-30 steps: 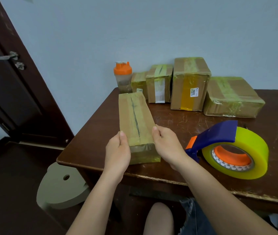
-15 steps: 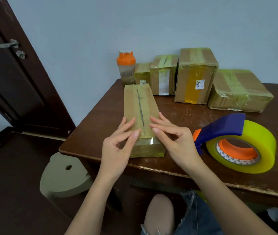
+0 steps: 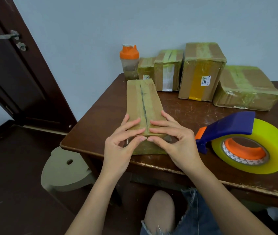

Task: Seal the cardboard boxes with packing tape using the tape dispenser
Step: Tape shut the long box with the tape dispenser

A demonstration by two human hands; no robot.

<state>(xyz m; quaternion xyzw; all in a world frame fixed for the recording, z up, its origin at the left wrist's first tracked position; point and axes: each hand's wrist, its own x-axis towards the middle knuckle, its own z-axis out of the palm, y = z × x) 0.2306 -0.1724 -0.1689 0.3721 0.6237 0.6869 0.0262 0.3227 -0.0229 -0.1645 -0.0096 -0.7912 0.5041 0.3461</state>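
So closest to the camera there's a bare knee [image 3: 159, 209] and some frayed denim shorts [image 3: 196, 217], with both forearms reaching up to the near edge of a scratched dark wooden table [image 3: 194, 168]. Left hand [image 3: 119, 145] and right hand [image 3: 177, 141] are both on the near end of a long narrow cardboard box [image 3: 142, 106] lying flat by the table's front edge. Fingers are mostly straight, laid on the top face either side of the centre seam, thumbs against the end face, tips nearly meeting in the middle. Looks like pressing, not really gripping anything.

Just right of the right hand sits the tape dispenser [image 3: 226, 126], blue handle with an orange bit, loaded with a big yellowish roll of tape [image 3: 270, 146], lying on the table, nobody touching it.

Further back against the wall: four more taped boxes [image 3: 201, 70] in a row and a shaker bottle [image 3: 129, 62] with an orange lid at the left end. Down left there's a pale stool [image 3: 63, 173], and a dark door [image 3: 7, 68] beyond it.
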